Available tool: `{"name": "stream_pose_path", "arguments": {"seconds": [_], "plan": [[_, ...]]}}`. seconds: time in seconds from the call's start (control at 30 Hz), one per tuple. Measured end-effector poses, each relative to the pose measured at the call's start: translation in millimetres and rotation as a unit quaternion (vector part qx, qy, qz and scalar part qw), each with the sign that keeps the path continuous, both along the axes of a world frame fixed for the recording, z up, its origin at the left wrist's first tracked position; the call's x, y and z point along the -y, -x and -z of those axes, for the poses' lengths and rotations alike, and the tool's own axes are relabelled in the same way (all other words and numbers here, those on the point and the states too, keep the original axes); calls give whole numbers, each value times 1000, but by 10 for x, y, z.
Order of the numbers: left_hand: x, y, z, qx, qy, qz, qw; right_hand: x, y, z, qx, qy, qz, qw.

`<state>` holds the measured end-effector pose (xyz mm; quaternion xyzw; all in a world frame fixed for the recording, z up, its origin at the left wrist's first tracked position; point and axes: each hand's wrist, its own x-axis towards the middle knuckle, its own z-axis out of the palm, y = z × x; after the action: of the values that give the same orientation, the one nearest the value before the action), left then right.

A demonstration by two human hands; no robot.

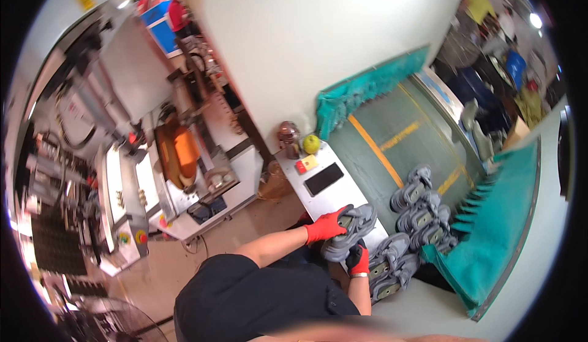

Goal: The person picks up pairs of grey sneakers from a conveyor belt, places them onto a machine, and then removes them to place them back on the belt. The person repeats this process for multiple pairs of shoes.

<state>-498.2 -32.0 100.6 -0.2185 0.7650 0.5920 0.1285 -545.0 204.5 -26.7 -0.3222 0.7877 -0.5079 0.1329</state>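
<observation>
A grey shoe upper (360, 224) with a lighter, olive-toned patch is held between my two gloved hands over the edge of the white ledge. My left hand (324, 227), in a red glove with dark fingertips, is closed on its left side. Lower down, my right hand (359, 261), in a red and black glove, grips the other end of it; part of those fingers is hidden. Just right of my right hand lie more grey shoes (392, 253), close together. Several others (422, 219) rest on the green conveyor belt (367, 158).
On the white ledge (318, 203) are a black phone (323, 179), small red and yellow items (306, 164), a green apple-like object (311, 144) and a brown jar (288, 138). Teal fringed curtains (502, 219) hang at the conveyor's openings. Machinery (184, 152) stands left; people work farther off.
</observation>
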Motion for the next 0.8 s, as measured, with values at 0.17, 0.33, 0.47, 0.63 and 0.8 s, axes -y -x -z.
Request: {"name": "stream_pose_path", "arguments": {"seconds": [0.17, 0.33, 0.47, 0.63, 0.8], "plan": [[-151, -1001, -483, -81, 23, -56, 995, -133, -390, -332, 28, -40, -138, 989], [-62, -1834, -1057, -190, 26, -167, 967, 240, -676, -747, 443, 175, -154, 866], [76, -2630, -1169, -288, 13, -258, 922, 838, -1148, -1963, 495, 249, -172, 815], [259, -3944, -1473, -385, -2, -361, 850, 1585, -2123, -2716, 292, 152, -269, 905], [421, -5546, -1857, -437, 16, -467, 768, 2240, -3258, -2662, 187, 107, -396, 892]]}}
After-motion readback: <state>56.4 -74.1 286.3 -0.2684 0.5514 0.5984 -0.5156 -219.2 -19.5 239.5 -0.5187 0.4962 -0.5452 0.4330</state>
